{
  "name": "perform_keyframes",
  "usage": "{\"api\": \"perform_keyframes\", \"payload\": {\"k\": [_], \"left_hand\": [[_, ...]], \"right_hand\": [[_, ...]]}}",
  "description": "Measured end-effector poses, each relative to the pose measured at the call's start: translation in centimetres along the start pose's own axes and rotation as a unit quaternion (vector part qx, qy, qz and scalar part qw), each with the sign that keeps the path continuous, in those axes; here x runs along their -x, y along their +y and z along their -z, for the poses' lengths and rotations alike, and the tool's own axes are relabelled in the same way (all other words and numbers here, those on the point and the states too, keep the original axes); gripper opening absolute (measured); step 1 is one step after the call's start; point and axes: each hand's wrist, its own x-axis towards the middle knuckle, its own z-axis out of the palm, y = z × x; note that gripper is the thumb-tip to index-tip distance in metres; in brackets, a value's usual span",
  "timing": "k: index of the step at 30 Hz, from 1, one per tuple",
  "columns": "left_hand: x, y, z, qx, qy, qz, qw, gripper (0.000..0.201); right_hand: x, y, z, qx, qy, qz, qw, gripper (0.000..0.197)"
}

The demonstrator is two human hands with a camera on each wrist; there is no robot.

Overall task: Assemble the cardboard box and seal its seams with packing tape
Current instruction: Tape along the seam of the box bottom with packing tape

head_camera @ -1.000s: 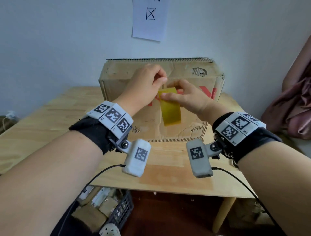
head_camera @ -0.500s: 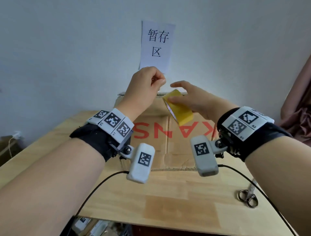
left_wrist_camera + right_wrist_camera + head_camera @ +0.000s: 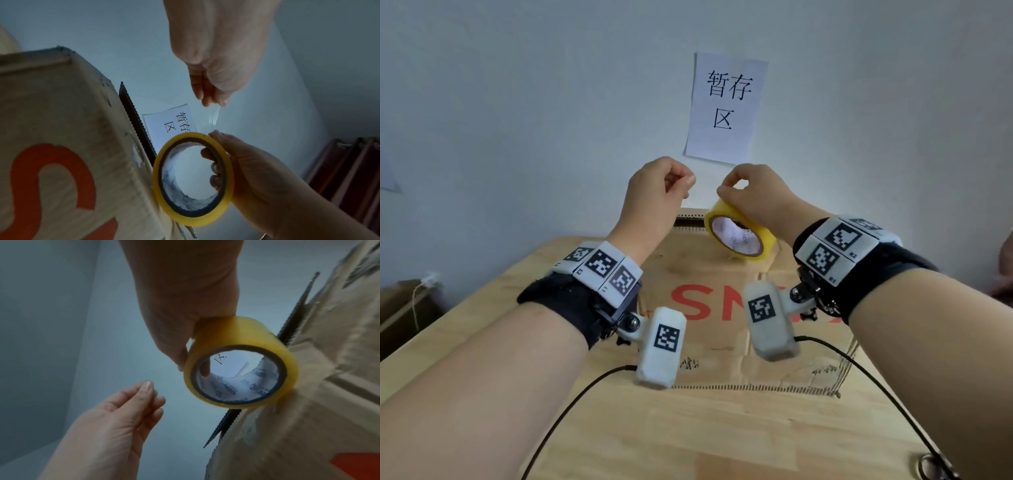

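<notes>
The brown cardboard box with red letters lies on the wooden table, its top toward me. My right hand grips the yellow packing tape roll by its rim, above the box's far edge. In the right wrist view my fingers reach through the roll's core. My left hand is raised just left of the roll, fingertips pinched together. In the left wrist view a short clear tape strip runs from those fingertips down to the roll. The box sits beside the roll.
A paper sign hangs on the wall behind the hands. Scissors lie on the table at the bottom right corner. Pink cloth shows at the right edge. A brown box stands left of the table.
Both hands rose from in front of the box to above its far edge. The roll turned so its core faces me, and the hands drew slightly apart. My view tilted up.
</notes>
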Motion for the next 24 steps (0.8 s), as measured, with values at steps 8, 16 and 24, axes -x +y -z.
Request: {"api": "perform_keyframes", "payload": {"k": [8,16,24], "left_hand": [[-2.1,-4.2,0.8,-0.054,-0.142,0.091,0.984,0.077],[-1.1,-9.8,2.1,-0.221,-0.357,0.22,0.88,0.112],[2.1,-6.8,-1.2,-0.178,-0.312,0.197,0.912,0.108]], "right_hand": [[-2.5,-0.1,-1.1,0.165,0.055,0.017,0.985,0.01],[-2.4,3.4,-2.5,0.211,0.006,0.023,0.977,0.012],[-1.7,4.3,-0.6,0.297,0.0,0.033,0.954,0.017]]}}
